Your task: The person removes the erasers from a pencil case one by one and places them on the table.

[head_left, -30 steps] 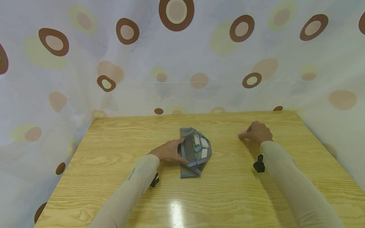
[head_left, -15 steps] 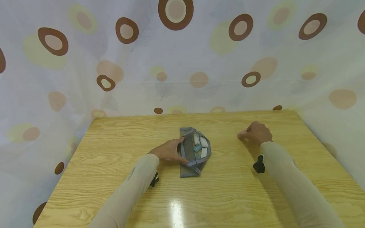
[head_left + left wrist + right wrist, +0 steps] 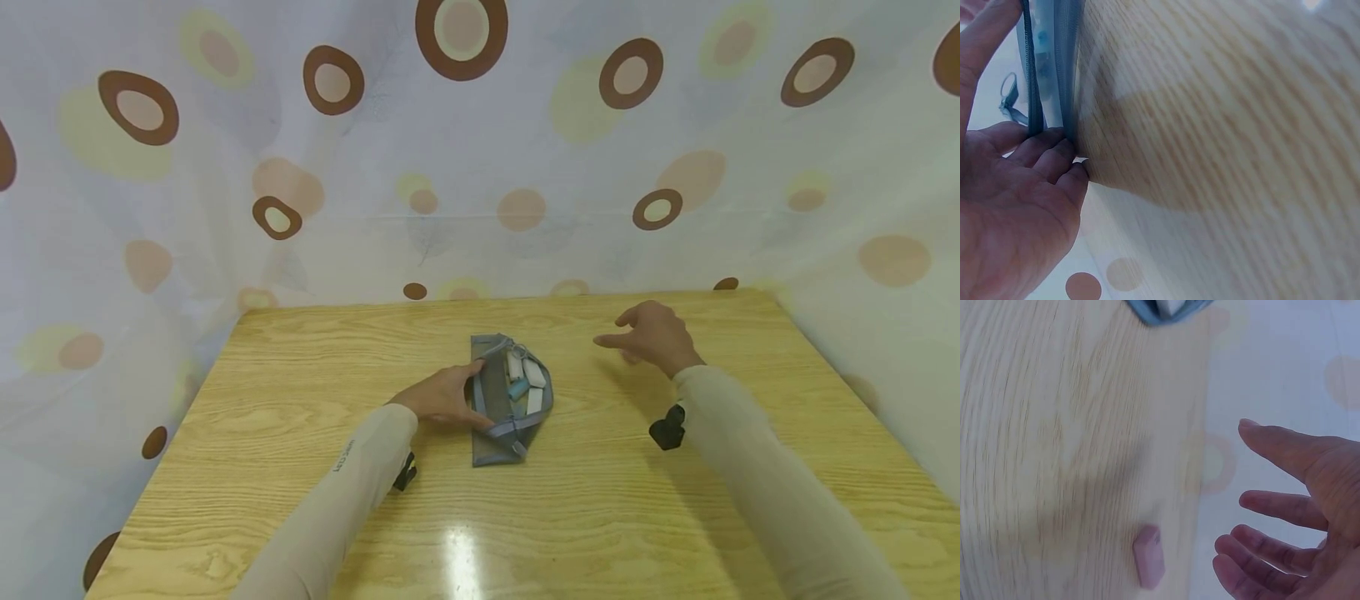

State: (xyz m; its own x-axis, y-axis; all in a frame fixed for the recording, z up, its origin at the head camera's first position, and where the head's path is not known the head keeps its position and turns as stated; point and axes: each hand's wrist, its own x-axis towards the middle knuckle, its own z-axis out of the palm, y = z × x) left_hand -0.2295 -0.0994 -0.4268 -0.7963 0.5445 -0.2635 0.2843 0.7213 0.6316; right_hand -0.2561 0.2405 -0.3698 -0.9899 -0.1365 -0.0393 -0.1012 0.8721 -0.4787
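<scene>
A grey mesh zip pouch [image 3: 495, 396] lies on the wooden table with its mouth open. Inside it are several small blocks that look like erasers, among them a white block [image 3: 533, 373] and a blue block [image 3: 517, 389]. My left hand [image 3: 442, 395] grips the pouch's opening from the left, thumb at the near edge and fingers curled over the far edge. To the right of the pouch, my right hand [image 3: 656, 340] hovers over the table, fingers apart and holding nothing. A pink eraser [image 3: 1149, 557] lies on the wood near it in the right wrist view.
The wooden table [image 3: 322, 350] runs back to a white curtain [image 3: 480, 250] with brown and yellow circles, which also hangs along both sides. A zip pull with a ring [image 3: 1009, 87] hangs at the pouch's edge in the left wrist view.
My right hand has lifted from the tabletop, moved slightly left and spread its fingers, leaving the pink eraser on the table. My left hand and the pouch have stayed put.
</scene>
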